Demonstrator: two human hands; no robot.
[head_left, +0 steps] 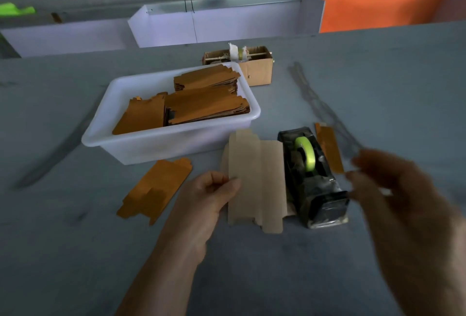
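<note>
Left hand: your left hand (211,194) is pinching the left edge of the cardboard blank (257,182), with the thumb lying on top and the other fingers curling underneath.
Cardboard blank: it is lying flat in front of you, pale and matte, creased into long panels with notched tabs at both ends. Its right edge is sitting just beside the tape dispenser (312,184).
Right hand: your right hand (393,189) is hovering at the dispenser's near end. It is blurring so much that you cannot tell whether the fingers are gripping anything.
Tape dispenser: it is sitting blocky, black and glossy, as if wrapped in film, and carrying a lime-green tape roll (306,151) standing on edge.
Tub: the smooth white plastic tub (161,149) is holding a stack of blanks (201,103), brown and flat.
Loose pieces: a loose blank (156,187) is lying left of your wrist, and a narrow strip (330,149) is lying right of the dispenser.
Behind: a small box (259,71) of corrugated card is standing behind the tub on the grey table (75,240).
</note>
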